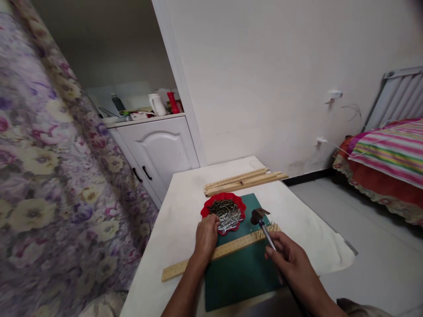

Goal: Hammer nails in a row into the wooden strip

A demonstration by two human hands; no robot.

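Right grip (pixel 288 254) closed round hammer (pixel 268 237), handle slanting forward-left, left grip (pixel 207 233) at nails (pixel 228 212), hold unclear, wooden strip (pixel 231 247) lying crosswise

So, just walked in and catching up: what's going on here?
A person's right hand holds a hammer, its head near standing nails at one end of a wooden strip across a green mat. The left hand is at the edge of a red dish of loose nails; its grip is unclear. More strips lie beyond the dish.
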